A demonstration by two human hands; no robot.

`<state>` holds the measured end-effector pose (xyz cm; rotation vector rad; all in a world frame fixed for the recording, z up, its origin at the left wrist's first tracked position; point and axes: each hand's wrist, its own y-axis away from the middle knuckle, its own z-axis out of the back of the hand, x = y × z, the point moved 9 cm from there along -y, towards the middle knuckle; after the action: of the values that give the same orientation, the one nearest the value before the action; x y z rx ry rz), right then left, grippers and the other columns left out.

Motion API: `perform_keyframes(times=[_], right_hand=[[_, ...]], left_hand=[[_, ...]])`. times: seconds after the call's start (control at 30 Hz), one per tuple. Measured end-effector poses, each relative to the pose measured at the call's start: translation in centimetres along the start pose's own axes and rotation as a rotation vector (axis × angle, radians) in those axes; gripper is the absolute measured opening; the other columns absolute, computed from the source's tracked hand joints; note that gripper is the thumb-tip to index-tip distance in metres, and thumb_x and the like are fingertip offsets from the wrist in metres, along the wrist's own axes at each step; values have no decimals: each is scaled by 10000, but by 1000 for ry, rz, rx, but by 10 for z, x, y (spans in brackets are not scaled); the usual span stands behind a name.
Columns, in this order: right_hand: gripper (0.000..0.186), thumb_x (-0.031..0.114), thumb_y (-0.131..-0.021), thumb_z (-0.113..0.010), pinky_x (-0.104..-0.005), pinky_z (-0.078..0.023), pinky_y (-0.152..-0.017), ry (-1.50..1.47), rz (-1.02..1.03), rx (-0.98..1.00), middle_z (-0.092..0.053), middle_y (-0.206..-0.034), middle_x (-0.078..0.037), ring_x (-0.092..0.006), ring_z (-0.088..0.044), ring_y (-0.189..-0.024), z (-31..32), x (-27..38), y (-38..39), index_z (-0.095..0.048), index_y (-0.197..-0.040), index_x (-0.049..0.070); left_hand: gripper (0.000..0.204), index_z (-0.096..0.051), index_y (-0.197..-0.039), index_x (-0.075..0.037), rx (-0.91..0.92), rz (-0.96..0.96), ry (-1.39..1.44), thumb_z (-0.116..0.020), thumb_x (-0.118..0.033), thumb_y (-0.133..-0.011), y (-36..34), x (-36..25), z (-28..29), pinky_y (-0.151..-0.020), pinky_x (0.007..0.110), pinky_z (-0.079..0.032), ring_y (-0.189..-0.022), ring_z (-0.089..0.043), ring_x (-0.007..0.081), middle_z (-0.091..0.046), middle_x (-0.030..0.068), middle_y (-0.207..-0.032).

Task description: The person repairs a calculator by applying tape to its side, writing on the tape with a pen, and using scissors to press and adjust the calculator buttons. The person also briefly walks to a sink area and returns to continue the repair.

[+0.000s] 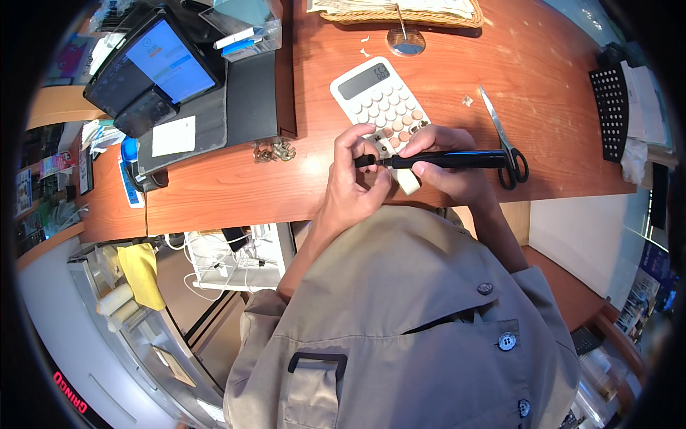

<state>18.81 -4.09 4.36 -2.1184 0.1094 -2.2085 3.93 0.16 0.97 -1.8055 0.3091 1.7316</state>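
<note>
My left hand (351, 182) grips a short black cap (364, 161) near the desk's front edge. My right hand (446, 175) holds the long black barrel of a marker (475, 159) sideways, its narrow tip at the cap's opening; whether they touch I cannot tell. Under my hands are a white calculator (357, 93) with round keys and a pale cream strip or roll (407, 184), partly hidden by my fingers. Black-handled scissors (491, 107) lie just right of my right hand, blades pointing away from me.
On the wooden desk (561, 143): a black stand with a lit screen (164, 53), metal trinkets (275, 151), a wicker tray (343, 16), a spike holder (406, 41) and a perforated black holder (606, 114). Below left are cables (207, 264) and a yellow cloth (139, 275).
</note>
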Motion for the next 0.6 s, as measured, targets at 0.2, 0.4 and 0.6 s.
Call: perform_keyframes(times=[0.2, 0.4, 0.6], right_hand=[[183, 11, -827, -732, -313, -532, -724, 63, 59, 37, -733, -885, -73, -168, -692, -786, -7, 7, 8, -707, -1005, 47], [201, 35, -806, -758, -413, -553, -811, 326, 178, 157, -726, -929, -97, -309, -700, -908, -29, 30, 36, -712, -996, 82], [84, 109, -898, -732, -315, -490, -721, 29, 226, -131, -608, -821, -9, -143, -590, -764, 46, 17, 28, -676, -869, 52]], left_hand=[[708, -381, -1462, -59, 159, 67, -28, -618, 103, -814, 3, -10, -20, -635, 267, -406, -672, -480, 108, -478, 15, -759], [698, -417, -1442, -58, 403, 291, 27, -587, 120, -789, 20, -19, -39, -634, 230, -318, -697, -400, 57, -421, -43, -760], [619, -545, -1423, -59, 332, -95, -370, -703, -144, -831, -43, -44, -1, -1077, 445, -401, -1194, -534, 355, -618, 154, -1240]])
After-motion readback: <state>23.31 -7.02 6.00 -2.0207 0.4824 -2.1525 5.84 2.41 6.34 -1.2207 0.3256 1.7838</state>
